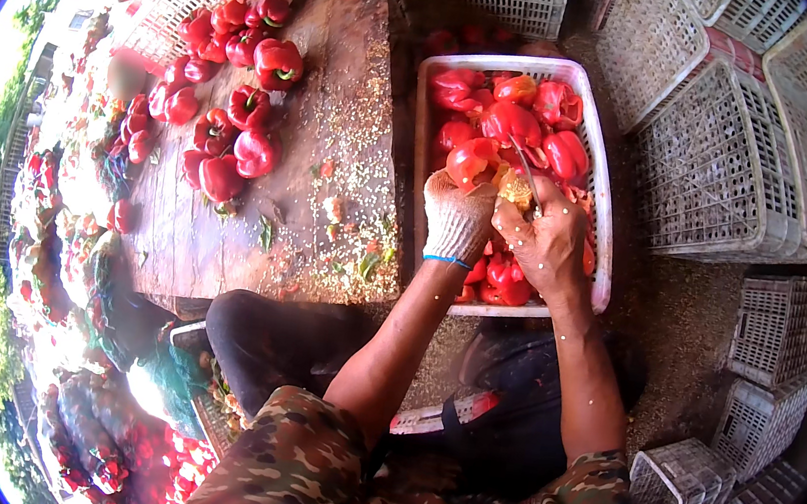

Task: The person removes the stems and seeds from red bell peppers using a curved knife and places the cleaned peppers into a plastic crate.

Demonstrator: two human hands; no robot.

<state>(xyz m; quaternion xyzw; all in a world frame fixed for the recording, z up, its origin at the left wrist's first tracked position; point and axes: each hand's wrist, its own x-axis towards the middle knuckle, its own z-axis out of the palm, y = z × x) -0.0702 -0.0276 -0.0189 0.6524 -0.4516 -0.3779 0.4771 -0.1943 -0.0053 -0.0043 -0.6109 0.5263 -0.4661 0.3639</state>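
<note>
My left hand [456,213], in a white knitted glove with a blue band at the wrist, grips a cut red bell pepper [473,163]. Close beside it, my right hand [549,232] is bare and closed around a small knife, whose thin blade [523,162] points up and away. A yellowish, seedy pepper core [516,191] sits between the two hands; which fingers bear it I cannot tell. Both hands are above a white plastic crate [605,267] filled with opened red peppers [510,122]. Pale seeds stick to my right hand and forearm.
Left of the crate stands a wooden table [328,132] strewn with seeds, with whole red peppers [221,177] piled on it. Stacked plastic crates [717,160] line the right side. Net sacks of peppers [96,416] lie at far left. Seeds cover the floor.
</note>
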